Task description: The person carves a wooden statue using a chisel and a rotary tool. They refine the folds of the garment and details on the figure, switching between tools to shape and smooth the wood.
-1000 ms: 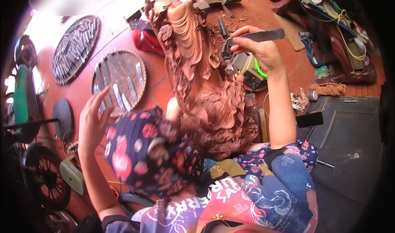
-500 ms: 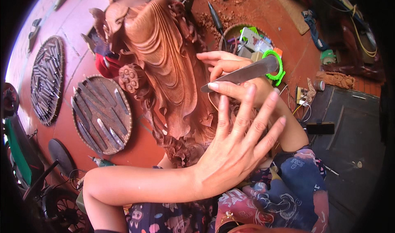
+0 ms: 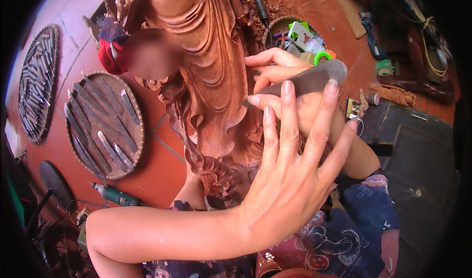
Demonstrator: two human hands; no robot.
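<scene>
A flat grey metal scraper blade (image 3: 314, 77), with one end rounded and the other narrowing to a point, lies slantwise in my right hand (image 3: 309, 110). The thumb and bent fingers of that hand grip its narrow part, close to the carved robe. My left hand (image 3: 290, 184) is open, back upward and fingers spread, in front of the right. Two of its fingertips overlap the blade's lower edge; whether they press on it I cannot tell. The reddish-brown wooden statue (image 3: 206, 47) leans away from me, its carved base (image 3: 216, 177) near my lap.
To the left stand a round woven tray (image 3: 81, 155) of flat blades and another tray (image 3: 37, 86) full of chisels. A green power tool (image 3: 114, 194) lies on the floor. Beyond my right hand is a basket (image 3: 285, 21) of small items. A dark board (image 3: 418, 170) lies to the right.
My left fingertips have risen from below the blade to overlap it. My right hand keeps its hold. The view has shifted, so the statue sits higher and the trays farther left.
</scene>
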